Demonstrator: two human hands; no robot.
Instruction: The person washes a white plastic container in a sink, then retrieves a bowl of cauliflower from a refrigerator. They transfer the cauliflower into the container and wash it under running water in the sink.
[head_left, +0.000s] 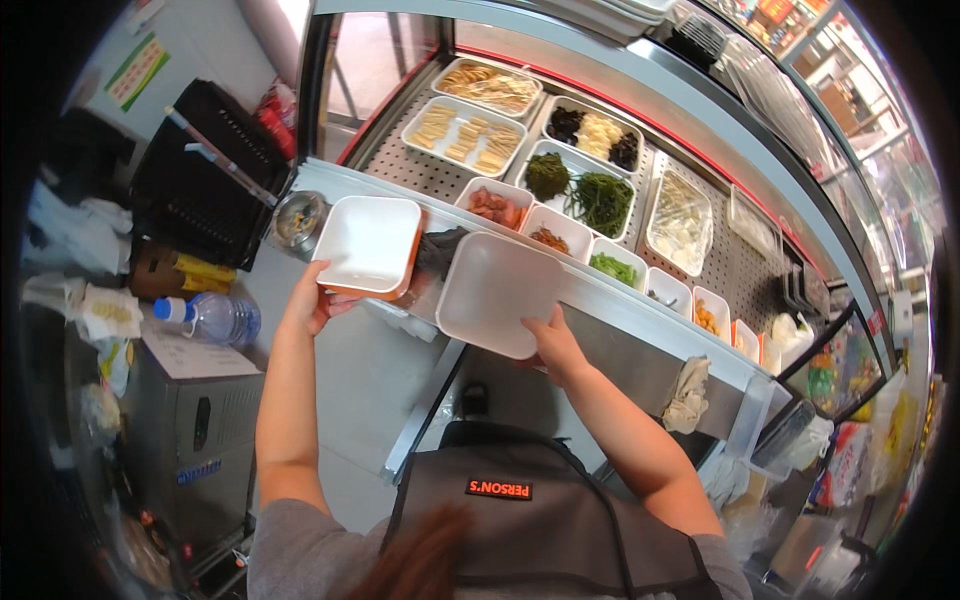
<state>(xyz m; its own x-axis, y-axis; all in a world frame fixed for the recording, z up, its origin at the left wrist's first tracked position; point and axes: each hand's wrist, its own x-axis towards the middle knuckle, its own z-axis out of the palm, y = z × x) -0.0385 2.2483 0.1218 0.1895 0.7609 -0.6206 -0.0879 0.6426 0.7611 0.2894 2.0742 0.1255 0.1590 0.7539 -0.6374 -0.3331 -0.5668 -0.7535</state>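
Observation:
My left hand grips the near left corner of a square container, white inside and orange outside, which holds nothing. In my right hand is a translucent, frosted plastic container or lid, held by its near right corner. The two pieces are apart, side by side in front of the display case's ledge. Between them, dark cloth or plastic shows in part. Just beyond the frosted piece stand small orange-sided tubs, among them one of pinkish meat and one of brown shreds.
The glass display case holds trays of tofu skin rolls, greens and fungus. A metal bowl sits at the ledge's left end. A beige rag hangs at right; a water bottle lies on a cabinet.

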